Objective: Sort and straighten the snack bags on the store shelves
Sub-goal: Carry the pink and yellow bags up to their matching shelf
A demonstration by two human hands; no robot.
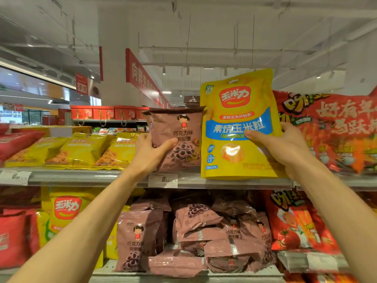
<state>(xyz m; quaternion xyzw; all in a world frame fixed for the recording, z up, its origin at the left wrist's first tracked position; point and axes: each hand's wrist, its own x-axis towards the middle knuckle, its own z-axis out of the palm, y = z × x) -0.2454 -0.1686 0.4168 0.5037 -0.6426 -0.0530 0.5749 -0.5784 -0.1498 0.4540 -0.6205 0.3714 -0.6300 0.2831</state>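
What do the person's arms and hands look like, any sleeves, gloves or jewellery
Both forearms are bare, with no sleeve in view. The left hand and right hand wear no gloves, and no rings, watch or wristband show on either.

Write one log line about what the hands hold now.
left hand grips brown bag | right hand grips yellow bag | both on top shelf

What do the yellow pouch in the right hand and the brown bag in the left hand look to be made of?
Yellow pouch: apparently glossy plastic film; light glares off its front and it stands flat and stiff. Brown bag: seemingly thinner, duller plastic film, with soft creases and a crimped top seam. Neither can be confirmed by look alone.
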